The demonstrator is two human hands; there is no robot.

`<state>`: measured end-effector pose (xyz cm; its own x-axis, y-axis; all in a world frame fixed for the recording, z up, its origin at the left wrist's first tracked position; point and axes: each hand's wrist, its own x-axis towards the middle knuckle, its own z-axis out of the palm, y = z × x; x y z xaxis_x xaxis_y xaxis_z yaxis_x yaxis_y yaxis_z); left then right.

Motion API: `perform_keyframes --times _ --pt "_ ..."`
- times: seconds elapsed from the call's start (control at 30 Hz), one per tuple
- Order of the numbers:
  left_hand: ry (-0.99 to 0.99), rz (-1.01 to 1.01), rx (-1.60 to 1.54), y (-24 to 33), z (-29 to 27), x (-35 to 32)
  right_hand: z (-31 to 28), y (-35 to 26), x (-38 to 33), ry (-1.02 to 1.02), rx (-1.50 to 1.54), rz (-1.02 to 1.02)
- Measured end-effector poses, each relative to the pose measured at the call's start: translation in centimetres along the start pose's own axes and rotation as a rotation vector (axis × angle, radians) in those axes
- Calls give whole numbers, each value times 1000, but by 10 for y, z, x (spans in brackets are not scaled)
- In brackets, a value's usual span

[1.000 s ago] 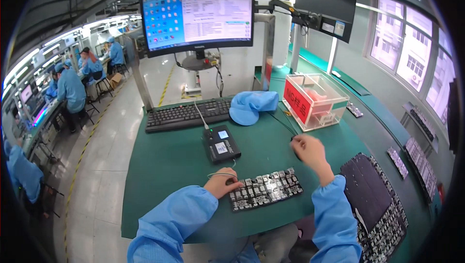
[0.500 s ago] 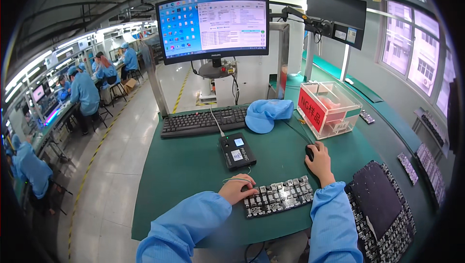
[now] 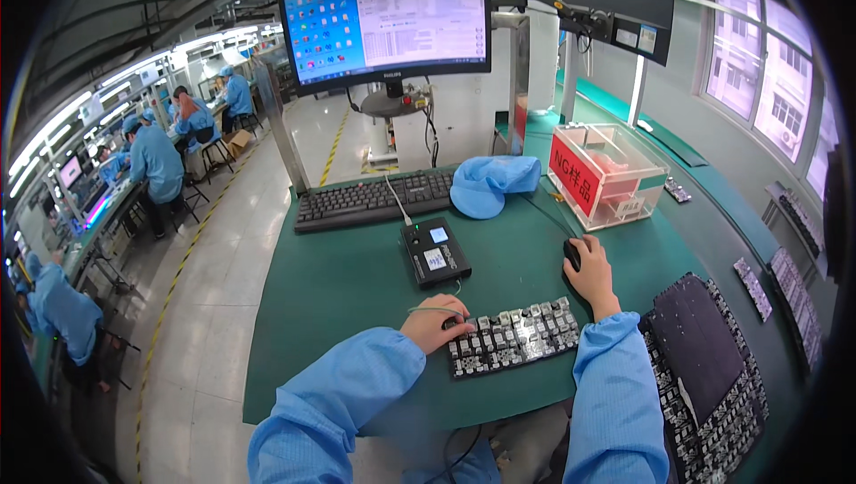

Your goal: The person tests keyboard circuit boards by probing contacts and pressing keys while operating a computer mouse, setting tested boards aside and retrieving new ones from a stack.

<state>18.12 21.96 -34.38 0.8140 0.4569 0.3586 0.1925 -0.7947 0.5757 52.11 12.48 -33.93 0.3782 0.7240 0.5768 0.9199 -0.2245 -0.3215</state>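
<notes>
A keyboard circuit board, with rows of pale and dark key switches, lies on the green bench mat. At its upper left corner my left hand is closed, the thumb touching the board. Something small and dark shows under those fingers; its kind is hidden. A thin cable runs toward this hand from a black box with a small lit screen. My right hand is wrapped over a black computer mouse, right of the board's far corner.
Behind the box stand a black keyboard and a blue cloth cap. A lit monitor rises beyond. On the right are a clear bin with a red label and stacked boards under a dark sheet. Co-workers sit far left.
The whole scene sits slightly higher in the picture, as my head has tipped down a little. Both hands keep their places on the board and the mouse.
</notes>
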Motion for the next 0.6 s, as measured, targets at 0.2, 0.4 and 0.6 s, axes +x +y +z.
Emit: perform_keyframes --times 0.2,0.4,0.6 --pt "-6 -17 -47 6 -10 9 0 -1 7 33 30 -31" --pt "-10 -54 -63 -1 -5 5 0 -3 4 5 22 -2" --pt "-9 -60 -83 0 -2 5 0 1 2 38 26 -34"
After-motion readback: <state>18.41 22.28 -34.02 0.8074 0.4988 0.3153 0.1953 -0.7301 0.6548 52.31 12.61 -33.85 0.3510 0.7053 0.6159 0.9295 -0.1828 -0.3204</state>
